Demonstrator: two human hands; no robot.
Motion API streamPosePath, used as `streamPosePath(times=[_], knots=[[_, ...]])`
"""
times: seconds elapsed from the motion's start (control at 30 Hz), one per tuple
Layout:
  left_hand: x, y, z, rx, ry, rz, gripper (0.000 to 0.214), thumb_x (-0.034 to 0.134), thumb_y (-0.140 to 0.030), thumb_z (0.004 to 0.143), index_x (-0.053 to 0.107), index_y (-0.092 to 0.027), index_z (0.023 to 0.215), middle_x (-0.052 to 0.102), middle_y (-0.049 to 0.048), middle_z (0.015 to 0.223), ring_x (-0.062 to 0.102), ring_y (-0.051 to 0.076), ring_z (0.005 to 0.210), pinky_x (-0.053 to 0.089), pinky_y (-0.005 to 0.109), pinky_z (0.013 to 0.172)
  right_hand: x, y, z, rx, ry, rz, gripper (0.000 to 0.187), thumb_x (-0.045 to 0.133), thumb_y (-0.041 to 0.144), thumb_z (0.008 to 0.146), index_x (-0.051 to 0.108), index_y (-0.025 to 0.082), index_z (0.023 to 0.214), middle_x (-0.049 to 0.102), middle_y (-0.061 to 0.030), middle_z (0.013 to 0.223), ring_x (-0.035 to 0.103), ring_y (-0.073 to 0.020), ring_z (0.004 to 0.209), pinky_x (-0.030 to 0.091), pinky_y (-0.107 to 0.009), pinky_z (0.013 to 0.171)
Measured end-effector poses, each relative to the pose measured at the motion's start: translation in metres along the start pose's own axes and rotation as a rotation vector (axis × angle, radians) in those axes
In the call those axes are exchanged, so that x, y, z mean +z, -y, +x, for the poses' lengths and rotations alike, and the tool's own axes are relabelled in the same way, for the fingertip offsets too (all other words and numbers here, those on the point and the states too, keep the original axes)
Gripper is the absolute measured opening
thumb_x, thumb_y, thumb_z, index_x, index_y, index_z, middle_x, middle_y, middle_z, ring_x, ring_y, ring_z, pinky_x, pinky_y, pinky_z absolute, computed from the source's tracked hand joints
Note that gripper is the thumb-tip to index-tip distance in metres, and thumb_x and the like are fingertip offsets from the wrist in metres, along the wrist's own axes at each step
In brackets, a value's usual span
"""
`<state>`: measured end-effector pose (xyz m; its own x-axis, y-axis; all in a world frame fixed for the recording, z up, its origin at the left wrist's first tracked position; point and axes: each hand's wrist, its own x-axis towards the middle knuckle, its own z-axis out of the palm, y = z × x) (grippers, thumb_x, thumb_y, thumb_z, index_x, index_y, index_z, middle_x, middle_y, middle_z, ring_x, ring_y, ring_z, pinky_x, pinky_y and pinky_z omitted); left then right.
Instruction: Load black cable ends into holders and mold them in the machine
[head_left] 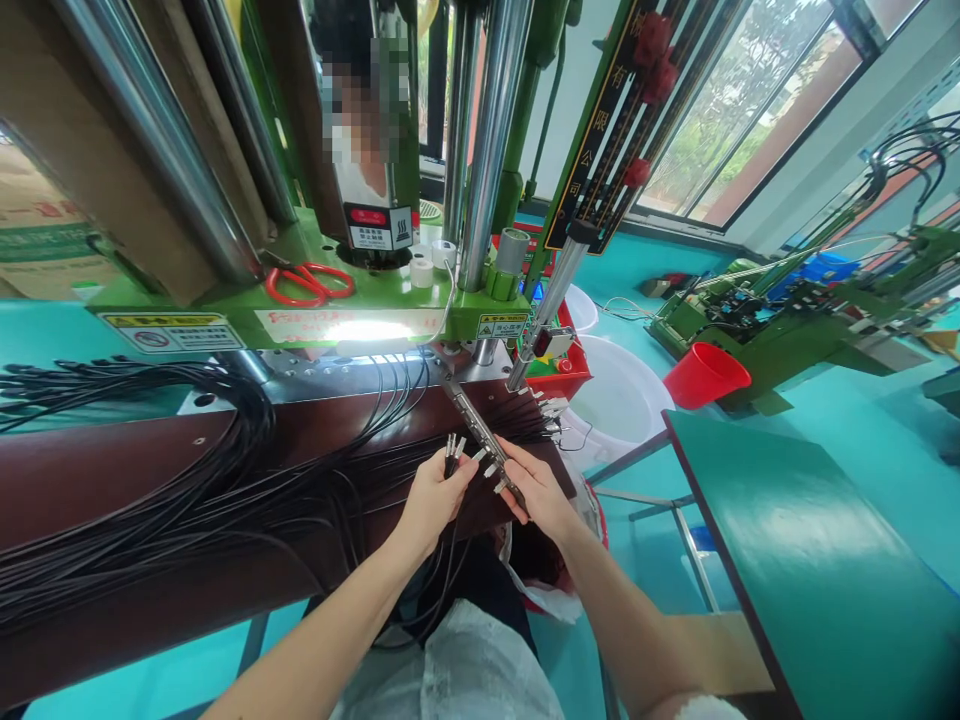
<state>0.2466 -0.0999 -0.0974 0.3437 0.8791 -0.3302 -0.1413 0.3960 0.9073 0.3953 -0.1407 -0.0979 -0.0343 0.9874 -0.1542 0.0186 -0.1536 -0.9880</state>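
Observation:
My left hand (pixel 433 497) is closed around several black cables with silvery metal plugs (pixel 454 450) sticking up from the fingers. Its fingertips are close to a plug at the edge of a long, narrow metal bar (pixel 477 424). My right hand (pixel 541 492) grips the near end of this bar, where a few more plugs sit along it. The bar slants away toward the metal plate (pixel 330 376) under the green machine (pixel 300 318). A thick bundle of black cables (pixel 225 470) runs across the brown worktable (pixel 172 590) to the left.
Red-handled scissors (pixel 309 285) lie on the machine's green ledge. Cable ends with pale plugs (pixel 551 408) hang at the table's right end. Beyond are a red crate (pixel 559 370), a white tub (pixel 619 400), a red bucket (pixel 705 377) and a green-topped table (pixel 817 540).

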Motion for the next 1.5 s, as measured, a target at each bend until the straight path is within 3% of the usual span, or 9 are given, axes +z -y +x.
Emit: streamPosePath(times=[0.33, 0.57, 0.73, 0.87, 1.0, 1.13, 1.5], knots=[[-0.003, 0.002, 0.0, 0.005, -0.011, -0.042, 0.033, 0.065, -0.042, 0.06, 0.042, -0.019, 0.067, 0.028, -0.0129, 0.037, 0.021, 0.001, 0.03, 0.014, 0.014, 0.031, -0.002, 0.004, 0.0, 0.0, 0.056, -0.02, 0.047, 0.04, 0.035, 0.087, 0.039, 0.017, 0.13, 0.045, 0.0073, 0.048, 0.032, -0.0028, 0.03, 0.022, -0.016, 0.03], [-0.004, 0.006, 0.0, 0.031, -0.025, -0.017, 0.031, 0.063, -0.04, 0.063, 0.041, -0.018, 0.066, 0.027, -0.0125, 0.037, 0.022, 0.002, 0.031, 0.015, 0.014, 0.031, 0.004, -0.001, -0.002, -0.027, 0.033, -0.2, 0.048, 0.041, 0.036, 0.087, 0.035, 0.021, 0.133, 0.044, 0.0073, 0.05, 0.036, -0.0032, 0.032, 0.027, -0.015, 0.031], [-0.01, -0.002, 0.001, 0.139, -0.079, -0.113, 0.029, 0.057, -0.044, 0.07, 0.046, -0.017, 0.071, 0.038, -0.0082, 0.048, 0.037, 0.004, 0.041, 0.032, 0.015, 0.039, 0.002, -0.002, -0.001, -0.019, 0.035, -0.053, 0.047, 0.04, 0.036, 0.088, 0.037, 0.018, 0.131, 0.044, 0.0072, 0.047, 0.033, -0.0031, 0.031, 0.022, -0.015, 0.03], [-0.014, -0.013, 0.0, 0.129, -0.11, -0.258, 0.029, 0.047, -0.05, 0.075, 0.041, -0.022, 0.076, 0.024, -0.0116, 0.045, 0.022, 0.003, 0.033, 0.019, 0.014, 0.031, -0.001, 0.0, 0.0, -0.005, 0.045, 0.01, 0.047, 0.041, 0.034, 0.087, 0.038, 0.017, 0.131, 0.043, 0.0074, 0.045, 0.032, -0.0033, 0.03, 0.021, -0.016, 0.03], [-0.01, -0.012, -0.001, 0.015, -0.043, -0.117, 0.029, 0.051, -0.048, 0.072, 0.037, -0.022, 0.07, 0.026, -0.0119, 0.045, 0.017, 0.002, 0.031, 0.01, 0.013, 0.03, -0.002, 0.0, 0.001, 0.011, 0.038, 0.032, 0.046, 0.042, 0.034, 0.086, 0.04, 0.016, 0.129, 0.044, 0.0068, 0.047, 0.031, -0.0032, 0.03, 0.021, -0.016, 0.03], [-0.009, -0.007, 0.001, -0.029, 0.001, -0.051, 0.027, 0.059, -0.041, 0.067, 0.042, -0.02, 0.067, 0.026, -0.012, 0.042, 0.018, 0.001, 0.032, 0.011, 0.014, 0.031, -0.002, 0.001, 0.0, -0.015, 0.059, 0.017, 0.046, 0.043, 0.034, 0.087, 0.041, 0.015, 0.128, 0.042, 0.0071, 0.047, 0.03, -0.0031, 0.031, 0.021, -0.016, 0.03], [-0.014, -0.004, 0.002, 0.008, -0.041, -0.134, 0.033, 0.064, -0.042, 0.063, 0.041, -0.019, 0.066, 0.026, -0.0126, 0.039, 0.018, 0.001, 0.031, 0.014, 0.014, 0.031, -0.003, 0.007, 0.0, 0.011, 0.105, -0.02, 0.049, 0.045, 0.036, 0.085, 0.041, 0.015, 0.129, 0.042, 0.0066, 0.049, 0.033, -0.0037, 0.033, 0.024, -0.016, 0.029]])
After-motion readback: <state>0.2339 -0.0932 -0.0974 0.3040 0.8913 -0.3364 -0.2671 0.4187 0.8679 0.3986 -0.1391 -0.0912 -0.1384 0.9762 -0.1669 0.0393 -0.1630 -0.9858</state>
